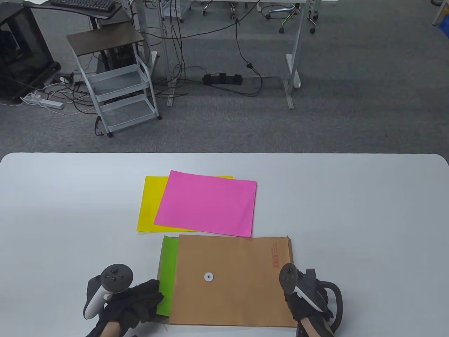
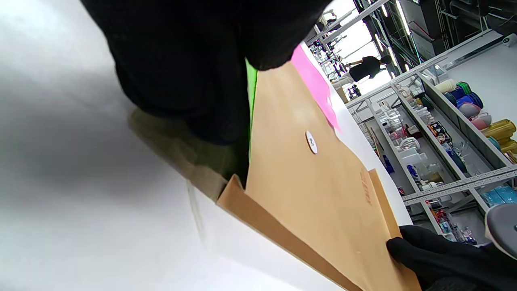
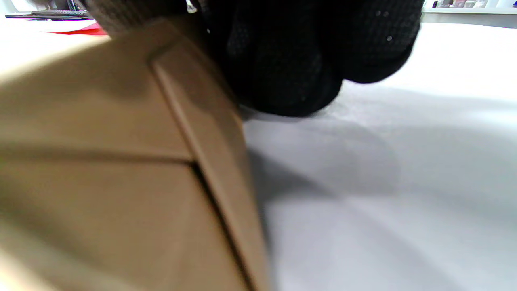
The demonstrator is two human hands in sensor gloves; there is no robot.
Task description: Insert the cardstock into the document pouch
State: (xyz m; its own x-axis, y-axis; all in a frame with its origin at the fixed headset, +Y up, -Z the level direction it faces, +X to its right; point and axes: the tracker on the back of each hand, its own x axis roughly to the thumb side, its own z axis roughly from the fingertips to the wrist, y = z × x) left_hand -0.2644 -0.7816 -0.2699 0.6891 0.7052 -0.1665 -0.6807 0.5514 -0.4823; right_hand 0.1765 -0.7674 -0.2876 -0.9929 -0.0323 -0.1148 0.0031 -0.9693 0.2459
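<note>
Green cardstock sheet [image 1: 167, 275] juts left from the flat brown paper pouch [image 1: 231, 281]; our left hand [image 1: 135, 303] grips it, our right hand [image 1: 308, 302] grips the pouch's right edge. Thin, bendable: push flat.

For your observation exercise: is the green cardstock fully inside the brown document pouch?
No: a strip of green cardstock sticks out past the left edge of the brown document pouch.

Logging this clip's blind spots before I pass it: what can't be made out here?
- Green cardstock: its extent inside the kraft document pouch is covered, table view.
- Left hand: grip on the cardstock is a dark mass, left wrist view.
- Right hand: fingers hidden under its tracker; right wrist view blurred.
- Red print: too small.
</note>
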